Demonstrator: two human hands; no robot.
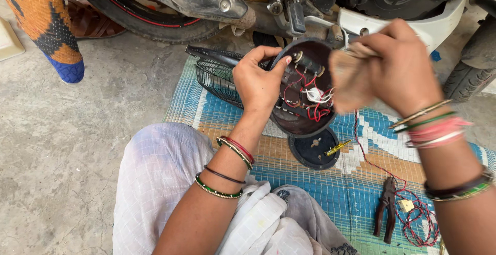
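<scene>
My left hand grips the rim of a dark round fan housing, tilted so its open side faces me. Inside it are red and white wires and small electrical parts. My right hand holds a tan brush, blurred, with its bristles against the right side of the housing. Both wrists carry several bangles. A black wire fan grille lies just behind my left hand.
A round black cover with a yellow-handled screwdriver lies on the blue and orange woven mat. Pliers and a red wire coil lie at the right. A motorcycle stands behind. Another person's patterned leg is at far left.
</scene>
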